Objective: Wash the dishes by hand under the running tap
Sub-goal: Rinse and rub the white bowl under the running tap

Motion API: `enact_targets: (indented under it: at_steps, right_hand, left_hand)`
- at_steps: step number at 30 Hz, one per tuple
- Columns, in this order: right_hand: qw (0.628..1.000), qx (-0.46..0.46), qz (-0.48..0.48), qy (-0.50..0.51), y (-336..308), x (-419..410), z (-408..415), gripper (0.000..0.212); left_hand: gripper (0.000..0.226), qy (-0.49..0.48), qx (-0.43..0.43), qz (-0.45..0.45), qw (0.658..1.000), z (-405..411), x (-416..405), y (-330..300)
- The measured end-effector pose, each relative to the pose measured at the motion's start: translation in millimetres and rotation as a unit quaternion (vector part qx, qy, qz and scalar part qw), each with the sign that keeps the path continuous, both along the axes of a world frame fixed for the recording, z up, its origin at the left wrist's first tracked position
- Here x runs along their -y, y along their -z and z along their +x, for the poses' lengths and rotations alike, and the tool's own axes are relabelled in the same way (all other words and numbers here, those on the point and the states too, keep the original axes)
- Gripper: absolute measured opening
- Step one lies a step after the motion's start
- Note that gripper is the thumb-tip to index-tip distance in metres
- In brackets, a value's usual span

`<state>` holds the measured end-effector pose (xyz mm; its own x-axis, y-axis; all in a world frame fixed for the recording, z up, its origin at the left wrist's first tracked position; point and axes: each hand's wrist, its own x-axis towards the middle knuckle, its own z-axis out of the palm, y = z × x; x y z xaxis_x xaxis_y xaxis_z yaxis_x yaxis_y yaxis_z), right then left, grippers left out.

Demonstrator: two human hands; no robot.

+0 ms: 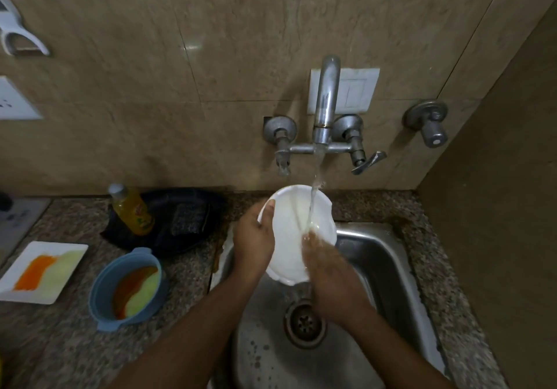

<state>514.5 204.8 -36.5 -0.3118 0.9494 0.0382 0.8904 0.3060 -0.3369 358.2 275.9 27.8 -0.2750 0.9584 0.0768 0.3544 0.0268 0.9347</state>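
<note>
- Far left on the stone counter: a white square plate with orange and pale green smears, not yet washed.
- Just beside it: a blue bowl with red and green sauce inside, also dirty and waiting.
- Behind those: a bottle of yellow dish soap standing on a black tray, next to a dark scrub pad.
- Over the steel sink: a white plate held tilted under the tap, water hitting its face.
- Left hand curled around the plate's left rim, thumb on the front, gripping it tight.
- Right hand laid on the plate's lower right, rubbing in the stream; blurry, so hard to tell how far open the fingers are, or if anything is in them.
- Step in hand, most likely: rinsing this one plate.
- Next move probably calls for: turning the plate to wet the back, putting it down somewhere, then reaching left for the blue bowl.
- Hidden: the plate's back and the sink's near edge, cut off at the bottom.
- Hard to tell: any soap left on the plate.
</note>
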Motion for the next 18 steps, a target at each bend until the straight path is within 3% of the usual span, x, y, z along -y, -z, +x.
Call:
enact_targets:
  at_steps: [1, 3, 6, 8, 11, 15, 18]
  right_hand:
    - [0.999, 0.007, 0.008, 0.035, -2.0, -6.6, 0.9, 0.110]
    - [1.000, -0.003, -0.029, 0.011, -6.8, -0.2, -15.0, 0.110]
    - [0.993, -0.064, -0.054, -0.078, -7.8, 21.0, -16.6, 0.090]
    - [0.997, -0.053, -0.019, -0.055, -5.1, 10.4, 0.4, 0.075]
    - [0.998, -0.039, -0.040, 0.013, -9.4, 3.0, -13.4, 0.080]
    - [0.996, -0.061, -0.039, -0.050, -8.5, 21.1, -20.9, 0.071]
    - [0.996, -0.018, -0.025, 0.078, -8.2, -9.7, -4.7, 0.079]
  left_hand:
    - [0.030, 0.000, -0.003, -0.004, 1.000, 2.1, 1.7, 1.7]
    - [0.031, -0.005, -0.011, -0.021, 1.000, 2.7, 1.6, 1.4]
    - [0.031, 0.007, -0.032, -0.024, 0.999, -7.5, 0.0, 1.7]
    - [0.033, 0.013, -0.041, -0.029, 0.999, -10.1, 1.6, 3.0]
    - [0.035, 0.019, -0.047, -0.039, 0.998, -3.7, -1.8, -2.1]
    - [0.035, 0.050, -0.066, -0.039, 0.996, -7.6, -3.9, -8.3]
    - [0.031, 0.064, -0.063, -0.058, 0.994, -3.6, -0.6, -2.4]
